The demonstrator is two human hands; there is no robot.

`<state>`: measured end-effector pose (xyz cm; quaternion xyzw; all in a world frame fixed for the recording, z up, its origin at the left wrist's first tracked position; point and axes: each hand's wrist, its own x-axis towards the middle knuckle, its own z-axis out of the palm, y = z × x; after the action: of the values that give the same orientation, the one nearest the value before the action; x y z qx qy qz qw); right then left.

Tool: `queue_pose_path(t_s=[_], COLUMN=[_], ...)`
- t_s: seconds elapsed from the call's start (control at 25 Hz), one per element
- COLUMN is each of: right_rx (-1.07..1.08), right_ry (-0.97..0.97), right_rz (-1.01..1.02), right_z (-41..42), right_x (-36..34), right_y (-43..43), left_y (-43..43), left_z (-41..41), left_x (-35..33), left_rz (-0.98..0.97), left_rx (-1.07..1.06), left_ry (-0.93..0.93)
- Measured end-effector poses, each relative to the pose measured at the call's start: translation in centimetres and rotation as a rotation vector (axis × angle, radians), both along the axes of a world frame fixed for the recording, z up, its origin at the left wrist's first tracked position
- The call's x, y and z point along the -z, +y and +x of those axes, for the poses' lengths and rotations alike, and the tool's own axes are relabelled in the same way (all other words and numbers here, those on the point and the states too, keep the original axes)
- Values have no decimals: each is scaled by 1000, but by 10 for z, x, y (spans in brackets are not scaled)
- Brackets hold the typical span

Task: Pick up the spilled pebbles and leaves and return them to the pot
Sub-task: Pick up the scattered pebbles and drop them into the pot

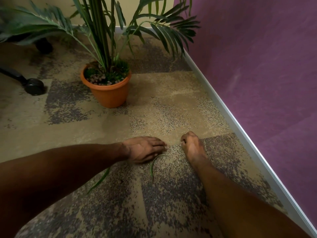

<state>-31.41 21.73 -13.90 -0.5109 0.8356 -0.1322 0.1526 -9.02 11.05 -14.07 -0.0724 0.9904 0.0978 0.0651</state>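
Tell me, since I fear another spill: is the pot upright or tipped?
Upright: the pot stands flat on the carpet, rim level, stems rising straight.

A mottled tan-and-grey carpet (163, 109) meets a purple wall (257, 66) along a pale skirting strip (223, 103); a black chair caster (34, 86) rests far left.

hands: 2, left hand (145, 149) and right hand (192, 143) | pots: 1, orange pot (108, 93) | loose leaves on carpet: 2, curved leaf (154, 164) and straight leaf (99, 181) | chair wheels: 2, near wheel (34, 86) and far wheel (43, 46)
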Motion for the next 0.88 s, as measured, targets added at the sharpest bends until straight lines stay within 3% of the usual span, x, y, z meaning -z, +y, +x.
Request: queue_pose_path(t_s=[0.24,0.32,0.52,0.6,0.72,0.88], right_rx=[-29,-7,-32,-44,-61,-96], right_ry=[76,85,39,-9,-94,-150], right_rz=[98,91,46,31,-4,-67], right_z=[1,3,28,39,50,69], right_x=[-6,-8,-12,-15,-21,-30], right_y=[-11,-12,-16,-20,-30,-43], left_y=[-22,-22,-12,-9,-11,-7], left_z=[38,49,60,57,53,57], left_x=[-11,-17,-19,-17,-9,-10], left_rz=[-4,94,191,284,190,179], left_rx=[-183,-284,-170,-223,-184,-330], left_ry=[-37,-28,-106,-156,-217,-209])
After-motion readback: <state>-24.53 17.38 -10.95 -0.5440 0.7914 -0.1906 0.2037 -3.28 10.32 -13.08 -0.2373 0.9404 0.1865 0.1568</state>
